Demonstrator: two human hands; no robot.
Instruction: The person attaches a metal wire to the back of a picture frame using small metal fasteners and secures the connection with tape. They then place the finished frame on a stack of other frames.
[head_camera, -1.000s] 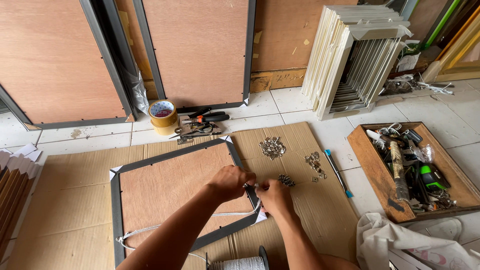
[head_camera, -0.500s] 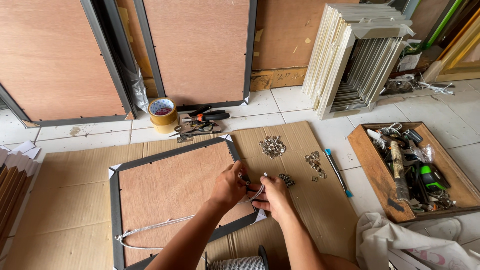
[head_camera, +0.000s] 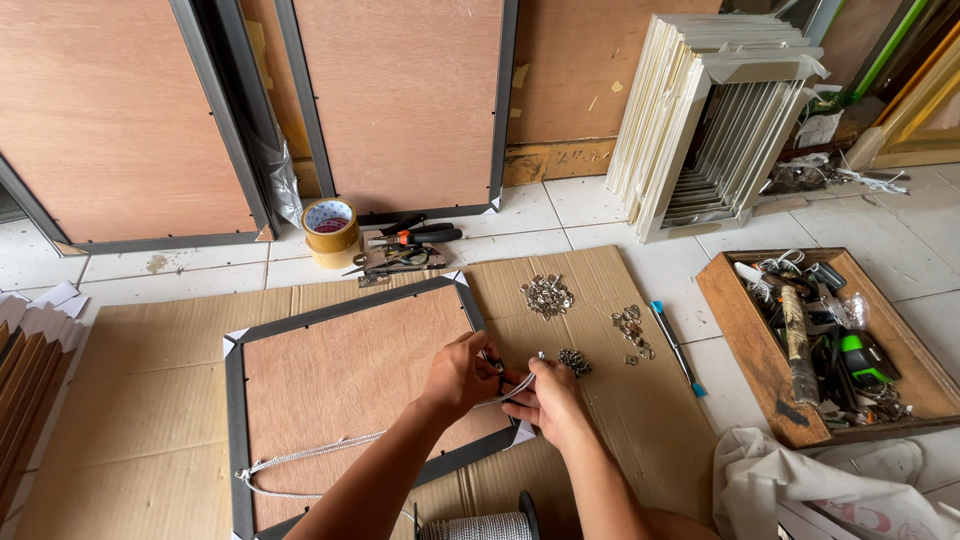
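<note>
Two hands work at the centre: the left hand (head_camera: 458, 378) and the right hand (head_camera: 548, 402). One dark picture frame (head_camera: 232, 400) lies under them, with one white cord (head_camera: 310, 452) across it. Three piles of small metal fittings (head_camera: 547, 295) sit at one o'clock. One tape roll (head_camera: 331, 230) stands at eleven o'clock, one wooden tray (head_camera: 745, 330) at three o'clock, and one cord spool (head_camera: 478, 526) at six o'clock.
</note>
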